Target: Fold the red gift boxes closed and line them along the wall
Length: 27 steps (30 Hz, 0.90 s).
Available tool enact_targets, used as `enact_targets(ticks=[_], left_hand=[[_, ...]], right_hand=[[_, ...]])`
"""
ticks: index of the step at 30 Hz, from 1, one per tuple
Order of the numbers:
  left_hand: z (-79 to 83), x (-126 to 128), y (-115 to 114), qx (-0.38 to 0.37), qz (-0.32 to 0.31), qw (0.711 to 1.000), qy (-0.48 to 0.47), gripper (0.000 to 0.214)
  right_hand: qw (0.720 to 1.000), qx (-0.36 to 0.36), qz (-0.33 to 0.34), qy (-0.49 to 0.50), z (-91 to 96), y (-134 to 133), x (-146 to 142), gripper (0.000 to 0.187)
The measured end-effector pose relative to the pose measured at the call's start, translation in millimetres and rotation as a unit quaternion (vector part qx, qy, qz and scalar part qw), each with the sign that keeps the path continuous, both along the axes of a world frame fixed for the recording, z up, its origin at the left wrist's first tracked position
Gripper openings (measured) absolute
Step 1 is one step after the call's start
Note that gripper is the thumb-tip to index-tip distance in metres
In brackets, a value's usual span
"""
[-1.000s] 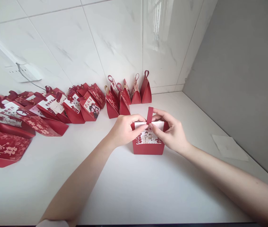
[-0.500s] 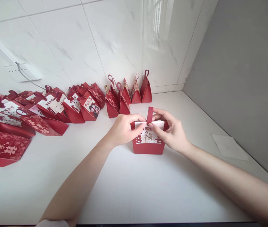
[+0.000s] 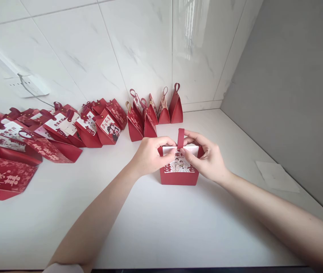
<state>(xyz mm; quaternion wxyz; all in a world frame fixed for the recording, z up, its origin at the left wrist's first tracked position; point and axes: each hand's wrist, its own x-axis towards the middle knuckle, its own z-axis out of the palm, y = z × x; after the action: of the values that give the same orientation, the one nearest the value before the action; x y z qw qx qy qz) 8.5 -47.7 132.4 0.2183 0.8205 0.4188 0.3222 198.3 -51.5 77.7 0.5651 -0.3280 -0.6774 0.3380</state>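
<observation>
Between both hands (image 3: 151, 156) (image 3: 211, 161), red box (image 3: 179, 179) upright, top edge (image 3: 195, 148) crosswise

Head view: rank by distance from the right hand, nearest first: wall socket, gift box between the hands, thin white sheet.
1. Gift box: touching the right hand, to its left.
2. Thin white sheet: on the table, off to the hand's right.
3. Wall socket: farthest, on the tiled wall at far left.
</observation>
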Motion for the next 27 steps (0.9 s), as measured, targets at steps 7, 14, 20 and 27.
enact_targets(ticks=[7, 14, 20, 27], left_hand=[[-0.9, -1, 1, 0.004, -0.009, 1.0, -0.004, 0.013], [-22.1, 1, 11, -0.003, 0.004, 0.996, -0.086, 0.018], [-90.9, -5, 35, -0.078, 0.016, 0.976, -0.202, 0.06], [-110.1, -21, 44, -0.147, 0.007, 0.978, -0.145, 0.056]], right_hand=[[1.0, -0.01, 0.001, 0.0, -3.2, 0, 1, 0.048], [0.999, -0.026, -0.013, 0.023, -7.9, 6, -1, 0.058], [0.992, -0.097, -0.037, 0.071, -50.4, 23, -6, 0.07], [0.98, -0.193, 0.048, 0.005, -71.8, 40, 5, 0.059]])
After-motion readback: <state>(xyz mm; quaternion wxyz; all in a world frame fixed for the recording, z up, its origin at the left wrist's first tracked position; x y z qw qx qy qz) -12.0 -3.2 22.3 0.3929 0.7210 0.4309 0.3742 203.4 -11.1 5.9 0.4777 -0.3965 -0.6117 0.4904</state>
